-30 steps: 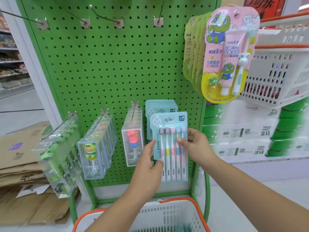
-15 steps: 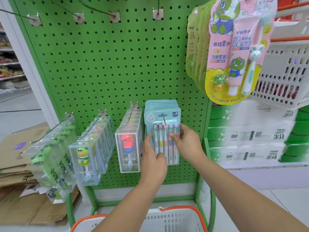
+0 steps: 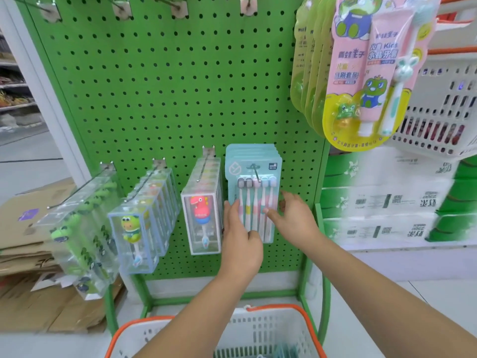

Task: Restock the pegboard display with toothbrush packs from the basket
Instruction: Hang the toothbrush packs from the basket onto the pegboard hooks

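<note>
The toothbrush pack (image 3: 254, 192), hung on the hook (image 3: 255, 171) before its stack, is steadied by the flat-fingered left hand (image 3: 238, 237) and right hand (image 3: 293, 218), and could be pulled off if dragged outward.

Green pegboard (image 3: 165, 99): teal toothbrush pack (image 3: 254, 182) hung on hook, 4 o'clock; left hand (image 3: 238, 236) and right hand (image 3: 294, 218) touching it; basket (image 3: 258, 332), 6 o'clock.
</note>
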